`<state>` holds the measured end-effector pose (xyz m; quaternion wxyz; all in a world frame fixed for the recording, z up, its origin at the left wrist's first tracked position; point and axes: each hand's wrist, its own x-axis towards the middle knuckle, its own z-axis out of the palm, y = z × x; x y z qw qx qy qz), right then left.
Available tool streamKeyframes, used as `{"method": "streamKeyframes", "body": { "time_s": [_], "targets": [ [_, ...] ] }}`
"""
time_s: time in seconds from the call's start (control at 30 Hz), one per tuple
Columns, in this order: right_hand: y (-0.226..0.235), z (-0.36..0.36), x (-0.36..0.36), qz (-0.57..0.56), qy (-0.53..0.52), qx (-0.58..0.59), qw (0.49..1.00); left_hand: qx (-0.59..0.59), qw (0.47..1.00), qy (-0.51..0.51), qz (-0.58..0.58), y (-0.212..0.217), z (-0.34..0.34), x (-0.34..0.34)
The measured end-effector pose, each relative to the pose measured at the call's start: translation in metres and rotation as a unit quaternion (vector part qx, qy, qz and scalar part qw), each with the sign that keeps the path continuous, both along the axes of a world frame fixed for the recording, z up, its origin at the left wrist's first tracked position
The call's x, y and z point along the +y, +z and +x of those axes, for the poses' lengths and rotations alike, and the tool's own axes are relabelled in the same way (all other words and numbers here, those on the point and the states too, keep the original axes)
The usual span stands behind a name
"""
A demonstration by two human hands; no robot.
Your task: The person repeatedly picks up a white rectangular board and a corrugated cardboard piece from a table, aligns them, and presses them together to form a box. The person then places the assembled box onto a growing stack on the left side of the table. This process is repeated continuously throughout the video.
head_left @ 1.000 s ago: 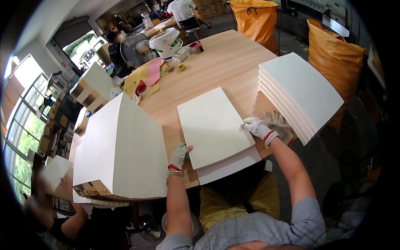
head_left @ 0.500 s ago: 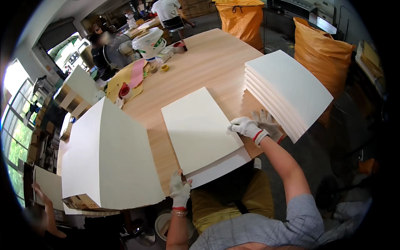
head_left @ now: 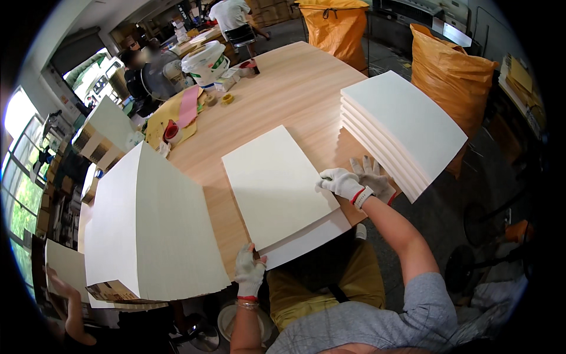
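Two white boards lie stacked on the wooden table (head_left: 295,88) in front of me, the top board (head_left: 277,177) shifted so the lower board (head_left: 309,239) shows along the near edge. My left hand (head_left: 249,272), in a white glove, grips the near left corner of this pair at the table's edge. My right hand (head_left: 341,183), also gloved, holds the top board's right edge. A spare white glove (head_left: 376,177) lies flat just behind my right hand.
A stack of white boards (head_left: 407,127) sits at the right, overhanging the table. A taller pile of large sheets (head_left: 147,224) stands at the left. At the far end are a white bucket (head_left: 205,62), tape rolls and yellow paper. Orange sacks (head_left: 451,71) stand beyond; other people work nearby.
My left hand has slid from the boards' left edge down to their near corner at the table's edge. My right hand stays on the right edge.
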<state>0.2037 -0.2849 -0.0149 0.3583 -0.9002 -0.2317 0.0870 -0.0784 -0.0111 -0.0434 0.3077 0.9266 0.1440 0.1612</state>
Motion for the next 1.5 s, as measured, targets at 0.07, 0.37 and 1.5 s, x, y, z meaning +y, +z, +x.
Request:
{"method": "streamKeyframes", "body": {
  "time_s": [0.07,0.37,1.5],
  "targets": [
    [0.007,-0.01,0.002,-0.023,-0.009,-0.12,0.992,-0.011,0.997,-0.058,0.058,0.027,0.007,-0.003],
    [0.05,-0.053,-0.023,0.022,0.178,0.067,0.982,0.122,0.934,-0.256,0.216,0.094,0.037,-0.026],
    [0.042,-0.034,-0.031,0.012,0.176,0.17,0.97,0.028,0.984,-0.174,0.022,0.048,0.056,0.012]
  ]
}}
